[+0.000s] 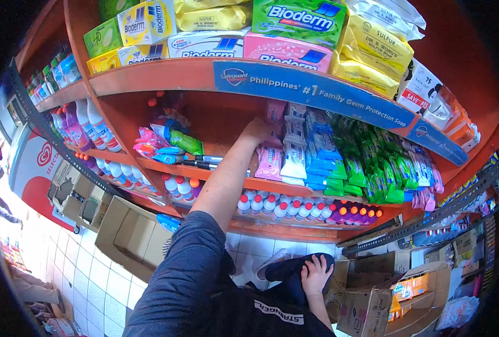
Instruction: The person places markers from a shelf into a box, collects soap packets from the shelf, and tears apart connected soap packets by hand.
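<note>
Reaching: left hand [256, 131] at pink packets [269, 163] on shelf [162, 167], grip cannot be told | right hand [315, 274] released, on knee [286, 269] | advised: light pressure, edges square, white packets [294, 160] undisturbed.

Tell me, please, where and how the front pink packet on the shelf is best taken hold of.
I would pinch the front pink packet by its near end, coming from the front: that end faces out at the shelf's edge, while white packets crowd its right side.

Left hand [256, 132] at pink packets [269, 162]
</note>
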Motion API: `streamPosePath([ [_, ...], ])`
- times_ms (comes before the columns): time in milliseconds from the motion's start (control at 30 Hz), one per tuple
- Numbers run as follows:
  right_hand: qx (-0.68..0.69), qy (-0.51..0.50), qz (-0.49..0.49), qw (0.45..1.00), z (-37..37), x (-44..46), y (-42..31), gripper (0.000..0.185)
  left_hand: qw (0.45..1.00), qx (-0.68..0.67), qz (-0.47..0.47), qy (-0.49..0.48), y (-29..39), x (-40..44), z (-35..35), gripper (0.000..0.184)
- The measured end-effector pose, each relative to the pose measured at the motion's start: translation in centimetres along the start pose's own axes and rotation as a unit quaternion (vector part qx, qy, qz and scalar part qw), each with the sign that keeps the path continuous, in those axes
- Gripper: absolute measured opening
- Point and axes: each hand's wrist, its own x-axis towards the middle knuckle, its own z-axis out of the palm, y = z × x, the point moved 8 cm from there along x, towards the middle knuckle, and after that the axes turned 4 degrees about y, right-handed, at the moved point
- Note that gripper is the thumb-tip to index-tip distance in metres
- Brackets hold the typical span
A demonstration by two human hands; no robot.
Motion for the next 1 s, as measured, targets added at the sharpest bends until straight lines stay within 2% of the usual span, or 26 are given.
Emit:
streamPosePath([
  [67, 0.003, 0.001, 0.000, 1.000, 0.1, 0.1, -0.2, 0.022, 0.999, -0.025, -0.035, 0.013, -2.0, 1.4, 1.1, 0.052],
  [167, 0.010, 0.006, -0.003, 1.000, -0.1, 0.4, -0.6, 0.021, 1.000, 0.019, 0.008, -0.020, 2.5, -2.2, -1.5, 0.054],
  [267, 0.011, 0.004, -0.003, 1.000, -0.1, 0.2, -0.3, 0.021, 0.990, 0.117, 0.046, 0.057, 1.8, -2.4, -3.0, 0.056],
  [367, 0.009, 0.008, -0.005, 1.000, -0.1, 0.1, -0.2, 0.021, 0.985, 0.159, -0.054, 0.040, 3.7, -7.3, -6.6, 0.059],
  [467, 0.002, -0.006, -0.005, 1.000, 0.0, 0.3, -0.6, 0.021, 0.978, 0.209, 0.023, 0.003, 2.9, -7.7, -6.3, 0.056],
  [533, -0.004, -0.009, -0.012, 1.000, 0.2, 0.5, -0.9, 0.021, 0.993, 0.024, -0.026, -0.116, 1.5, -7.9, -4.6, 0.050],
  [567, -0.003, -0.010, -0.010, 1.000, 0.3, 0.6, -1.0, 0.021, 0.981, -0.071, -0.049, -0.174, 1.2, -8.0, -3.5, 0.047],
  [667, -0.005, -0.010, -0.007, 1.000, 0.5, 0.7, -1.0, 0.021, 0.974, -0.139, 0.013, -0.176, 0.7, -7.3, -2.6, 0.039],
  [800, -0.013, -0.004, -0.010, 1.000, 0.4, 0.4, -0.7, 0.020, 0.965, -0.208, 0.000, -0.160, 3.3, -8.9, -3.9, 0.040],
  [867, -0.016, -0.004, -0.008, 1.000, 0.3, 0.3, -0.5, 0.020, 0.967, -0.204, 0.023, -0.153, 6.0, -10.4, -5.3, 0.042],
  [1000, -0.016, -0.010, -0.003, 1.000, 0.5, 0.4, -0.5, 0.020, 0.981, -0.153, 0.040, -0.116, 2.1, -7.9, -3.4, 0.060],
])
